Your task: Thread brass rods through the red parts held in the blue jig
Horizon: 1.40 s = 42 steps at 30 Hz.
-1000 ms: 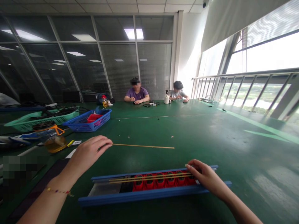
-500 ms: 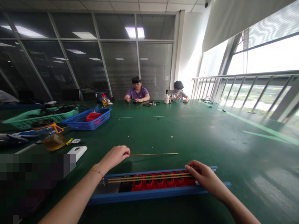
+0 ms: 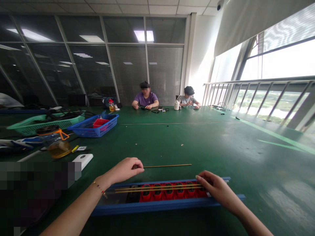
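My left hand (image 3: pixel 130 168) pinches the left end of a thin wooden stick (image 3: pixel 169 165), which points right above the green table. My right hand (image 3: pixel 213 183) has its fingers closed on the right ends of some longer thin sticks (image 3: pixel 157 188). These lie lengthwise over a row of several red holders (image 3: pixel 168 195) with dark insides. Blue rails (image 3: pixel 159 208) run along the front and back of that row. At its left end are a black block (image 3: pixel 133 197) and a grey surface partly behind my left wrist.
At left stand a green basket (image 3: pixel 29 128) with cables, a blue basket (image 3: pixel 86 130) with a red box (image 3: pixel 100 123), a jar (image 3: pixel 57 147) and a white device (image 3: pixel 83 160). Two people (image 3: pixel 145 100) sit at the far edge.
My left hand and its stick have moved slightly right and nearer the sticks over the red holders. My right hand keeps its place at their right ends. The whole view has shifted slightly.
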Tool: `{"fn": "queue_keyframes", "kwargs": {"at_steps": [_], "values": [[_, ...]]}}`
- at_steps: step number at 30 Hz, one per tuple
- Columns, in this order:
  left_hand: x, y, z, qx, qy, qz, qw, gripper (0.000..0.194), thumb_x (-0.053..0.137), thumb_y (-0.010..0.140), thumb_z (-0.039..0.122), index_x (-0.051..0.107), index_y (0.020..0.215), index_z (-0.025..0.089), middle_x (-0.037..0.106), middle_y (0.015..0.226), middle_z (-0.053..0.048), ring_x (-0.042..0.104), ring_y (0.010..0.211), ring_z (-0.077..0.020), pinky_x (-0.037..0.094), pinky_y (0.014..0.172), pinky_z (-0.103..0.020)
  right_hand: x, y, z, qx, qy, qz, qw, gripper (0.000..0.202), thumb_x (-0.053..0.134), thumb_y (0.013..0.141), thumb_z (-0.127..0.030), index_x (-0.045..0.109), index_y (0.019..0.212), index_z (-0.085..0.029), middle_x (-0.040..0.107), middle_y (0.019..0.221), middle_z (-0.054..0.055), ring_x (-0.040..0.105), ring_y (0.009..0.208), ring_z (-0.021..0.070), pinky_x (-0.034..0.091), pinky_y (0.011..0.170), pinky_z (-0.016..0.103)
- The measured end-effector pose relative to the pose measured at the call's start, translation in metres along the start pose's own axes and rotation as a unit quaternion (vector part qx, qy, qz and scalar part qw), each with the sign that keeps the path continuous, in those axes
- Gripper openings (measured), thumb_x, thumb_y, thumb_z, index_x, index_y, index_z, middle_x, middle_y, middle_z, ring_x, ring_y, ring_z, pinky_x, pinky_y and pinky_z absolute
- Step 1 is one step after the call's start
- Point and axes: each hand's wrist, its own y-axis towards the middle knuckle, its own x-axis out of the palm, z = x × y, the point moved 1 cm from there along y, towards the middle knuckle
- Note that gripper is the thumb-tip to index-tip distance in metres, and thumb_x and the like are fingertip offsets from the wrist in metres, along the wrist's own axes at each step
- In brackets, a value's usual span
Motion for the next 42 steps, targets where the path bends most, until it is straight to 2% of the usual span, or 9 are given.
{"fn": "queue_keyframes", "kwargs": {"at_steps": [4,7,16,22,28,31,38,42], "values": [[-0.009,-0.029,0.031,0.047,-0.008,-0.038,0.998,0.03,0.045,0.08,0.047,0.065,0.081,0.024,0.06,0.086,0.0,0.055,0.076,-0.0133,0.038,0.068,-0.021,-0.001,-0.001,-0.004,0.001,0.004,0.01,1.0,0.036,0.048,0.077,-0.054,0.062,0.079,-0.02,0.059,0.061,-0.001,0.053,0.056,0.0144,0.041,0.049,0.022],[-0.008,-0.043,0.042,0.048,0.0,-0.04,0.998,0.029,0.046,0.08,0.045,0.065,0.08,0.024,0.059,0.085,0.0,0.054,0.08,-0.0145,0.037,0.07,-0.022,0.0,-0.001,-0.003,-0.004,-0.006,0.003,1.0,0.036,0.046,0.079,-0.053,0.061,0.08,-0.02,0.06,0.064,-0.001,0.053,0.058,0.0146,0.041,0.051,0.022],[-0.006,-0.047,0.045,0.043,-0.004,-0.024,0.999,0.027,0.046,0.081,0.042,0.066,0.076,0.024,0.057,0.085,0.0,0.053,0.081,-0.0136,0.037,0.071,-0.021,0.001,0.001,0.002,-0.007,-0.026,-0.013,1.0,0.037,0.042,0.082,-0.054,0.058,0.081,-0.02,0.06,0.067,-0.001,0.054,0.062,0.015,0.041,0.053,0.022],[-0.015,-0.048,0.046,0.025,-0.001,0.017,1.0,0.03,0.042,0.084,0.04,0.065,0.076,0.023,0.06,0.08,0.001,0.054,0.073,-0.0116,0.036,0.064,-0.019,0.001,0.0,0.0,-0.009,-0.017,-0.015,1.0,0.038,0.04,0.083,-0.054,0.056,0.078,-0.02,0.058,0.068,-0.001,0.052,0.062,0.0143,0.04,0.052,0.021],[-0.036,-0.05,0.031,0.02,0.051,0.117,0.992,0.03,0.041,0.084,0.043,0.065,0.078,0.025,0.062,0.083,0.001,0.055,0.076,-0.013,0.037,0.066,-0.02,0.002,0.0,0.001,0.021,0.041,0.004,0.999,0.039,0.034,0.084,-0.058,0.049,0.081,-0.022,0.049,0.061,-0.004,0.048,0.055,0.0125,0.038,0.048,0.021],[-0.038,-0.043,0.017,0.0,0.064,0.143,0.988,0.032,0.039,0.084,0.043,0.065,0.08,0.025,0.062,0.086,0.001,0.055,0.075,-0.0134,0.038,0.066,-0.021,0.003,0.0,0.003,0.041,0.054,0.013,0.998,0.038,0.034,0.083,-0.059,0.044,0.081,-0.023,0.041,0.055,-0.006,0.043,0.049,0.0115,0.036,0.045,0.02],[-0.006,-0.01,-0.013,0.0,0.075,0.059,0.995,0.026,0.047,0.08,0.041,0.066,0.076,0.024,0.064,0.08,0.001,0.057,0.071,-0.0135,0.037,0.064,-0.022,0.004,0.001,0.006,0.0,0.022,0.023,0.999,0.037,0.038,0.084,-0.055,0.041,0.069,-0.022,0.039,0.059,-0.006,0.04,0.054,0.0109,0.036,0.049,0.02],[0.011,0.005,-0.023,0.004,0.1,0.034,0.994,0.021,0.052,0.077,0.039,0.065,0.072,0.025,0.064,0.075,0.001,0.057,0.07,-0.0147,0.036,0.061,-0.022,0.004,0.002,0.008,-0.007,0.008,0.024,1.0,0.04,0.037,0.083,-0.057,0.041,0.067,-0.021,0.038,0.057,-0.006,0.039,0.053,0.0109,0.035,0.049,0.02]]}}
